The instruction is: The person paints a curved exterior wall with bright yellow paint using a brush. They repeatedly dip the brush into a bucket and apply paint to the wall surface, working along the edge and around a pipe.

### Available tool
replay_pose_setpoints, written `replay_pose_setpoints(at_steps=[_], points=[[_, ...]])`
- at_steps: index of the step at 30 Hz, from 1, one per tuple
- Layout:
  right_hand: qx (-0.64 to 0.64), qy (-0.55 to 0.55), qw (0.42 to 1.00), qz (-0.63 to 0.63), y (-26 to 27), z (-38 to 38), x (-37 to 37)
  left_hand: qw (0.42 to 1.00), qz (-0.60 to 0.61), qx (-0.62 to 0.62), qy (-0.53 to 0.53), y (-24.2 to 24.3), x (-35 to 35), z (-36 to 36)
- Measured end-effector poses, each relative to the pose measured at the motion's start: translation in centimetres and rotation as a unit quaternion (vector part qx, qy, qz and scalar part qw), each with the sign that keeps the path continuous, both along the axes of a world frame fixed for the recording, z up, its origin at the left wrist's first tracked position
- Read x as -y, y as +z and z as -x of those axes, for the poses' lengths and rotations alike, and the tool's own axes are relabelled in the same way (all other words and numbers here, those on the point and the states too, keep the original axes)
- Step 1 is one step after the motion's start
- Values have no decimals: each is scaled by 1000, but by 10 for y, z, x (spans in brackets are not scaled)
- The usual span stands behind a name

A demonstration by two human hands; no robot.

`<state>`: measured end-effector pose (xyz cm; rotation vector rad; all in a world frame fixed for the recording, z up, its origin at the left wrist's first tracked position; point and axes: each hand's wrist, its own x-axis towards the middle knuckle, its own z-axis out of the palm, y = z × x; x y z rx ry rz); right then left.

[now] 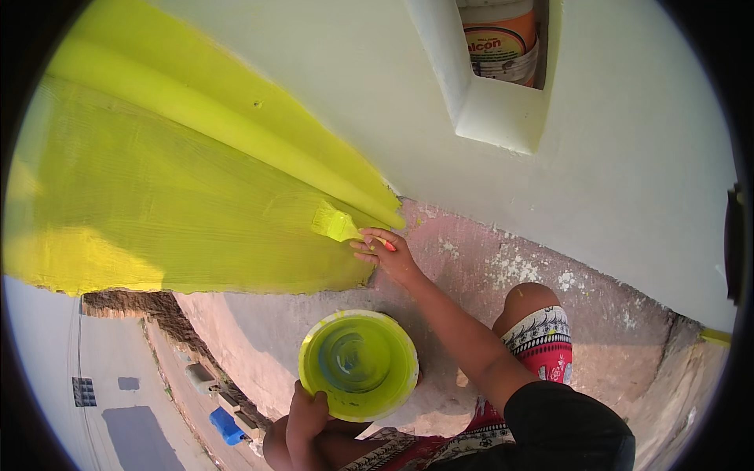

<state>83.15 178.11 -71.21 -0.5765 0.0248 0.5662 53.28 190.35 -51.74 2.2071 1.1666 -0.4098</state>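
Note:
My right hand grips the handle of a flat paintbrush, whose bristles and ferrule are coated in lime-yellow paint. The bristles lie against the wet-looking yellow-green wall, close to its rounded moulding. Below, my left hand holds the rim of a round plastic bucket, its thumb over the edge. The bucket's inside is smeared with the same paint, with a little bluish-grey at the bottom. It is tilted so that its opening faces me, beside my bent knee.
A pale wall stands ahead and to the right, with a recess holding a labelled paint bucket. The concrete floor has white splatters. At the lower left, beyond the ledge, lie a blue container and another building.

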Motion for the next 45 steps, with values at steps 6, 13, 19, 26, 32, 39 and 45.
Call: replay_pose_setpoints(at_steps=[6, 13, 19, 26, 32, 39, 45], points=[[-24, -4, 994, 110, -91, 0, 35, 998, -37, -15, -58, 14, 15, -2], [115, 15, 937, 330, -36, -34, 76, 998, -35, -20, -43, 17, 21, -1], [214, 32, 930, 297, 27, -28, 95, 996, -45, -3, -77, 12, 21, 3], [200, 157, 927, 276, 84, -12, 107, 995, -54, -5, -79, 3, 11, 5], [255, 254, 904, 229, 152, 15, 121, 996, -45, 0, -76, 4, 14, -1], [374, 370, 792, 310, 172, 42, 116, 999, -15, -8, -29, 11, 28, -15], [521, 387, 608, 458, 111, 99, 55, 999, -18, -22, -26, 9, 30, -21]])
